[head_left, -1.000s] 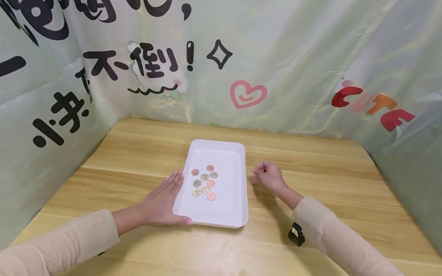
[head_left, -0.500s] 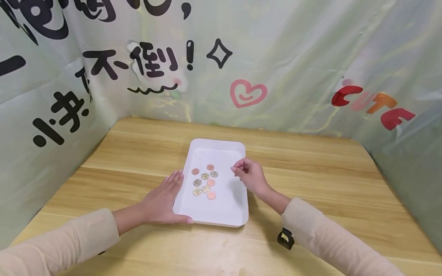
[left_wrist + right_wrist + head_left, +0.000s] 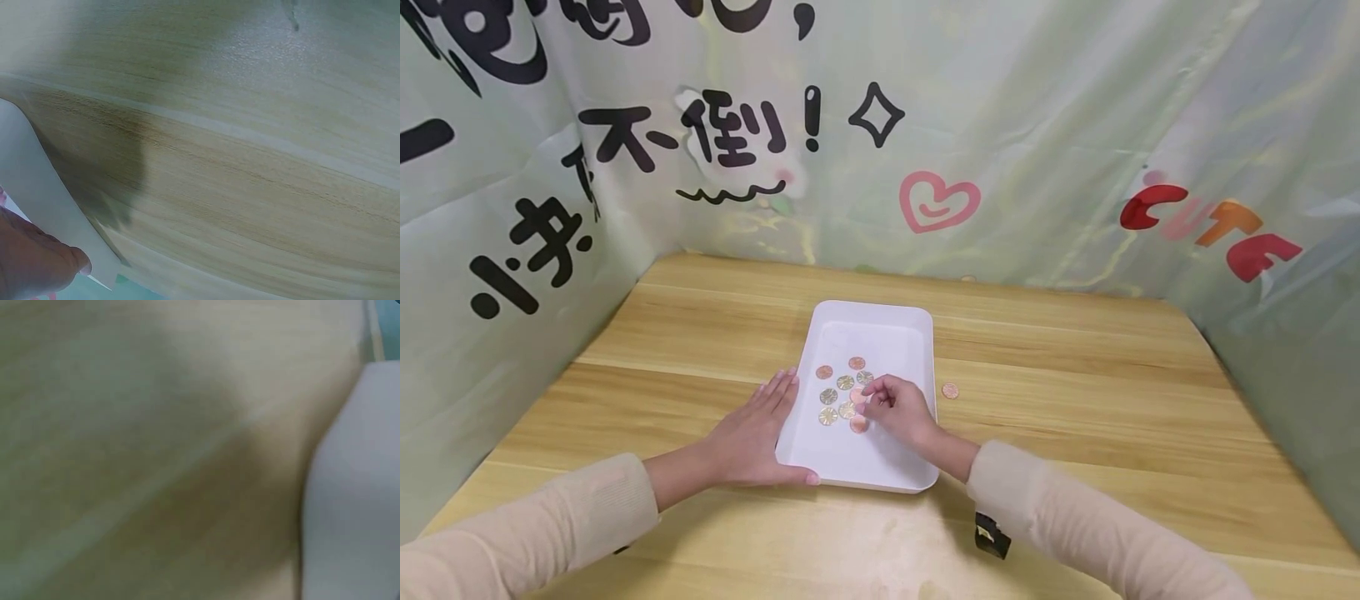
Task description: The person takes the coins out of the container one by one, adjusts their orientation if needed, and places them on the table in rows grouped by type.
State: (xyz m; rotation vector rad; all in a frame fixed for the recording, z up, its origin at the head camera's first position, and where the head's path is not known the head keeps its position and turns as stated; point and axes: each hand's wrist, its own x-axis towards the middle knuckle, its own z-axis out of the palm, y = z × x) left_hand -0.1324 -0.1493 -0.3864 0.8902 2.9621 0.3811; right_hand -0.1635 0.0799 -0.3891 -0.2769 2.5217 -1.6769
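Observation:
A white tray point(image 3: 895, 342) lies on the wooden table, with several silver-gold and copper-coloured coins loosely grouped in it. Along its left wall rests my left hand point(image 3: 748, 446), fingers straight and the thumb at the near corner. In the left wrist view, a digit of my left hand point(image 3: 40, 259) touches the tray's edge. My right hand point(image 3: 906, 414) is over the tray, thumb and index finger bent and slightly apart beside a copper coin point(image 3: 857, 395) that they partly cover. Another copper coin point(image 3: 950, 391) lies on the table right of the tray.
Printed cloth point(image 3: 1037, 125) with lettering and a heart encloses the wooden table point(image 3: 1075, 383) at the back and sides. A black device point(image 3: 992, 535) hangs under the right cuff. The right wrist view is blurred, showing the tray's white wall point(image 3: 356, 487) and table.
My right hand has moved left, from beside the coin on the table to over the coins in the tray. That coin stays in place; my left hand has not moved.

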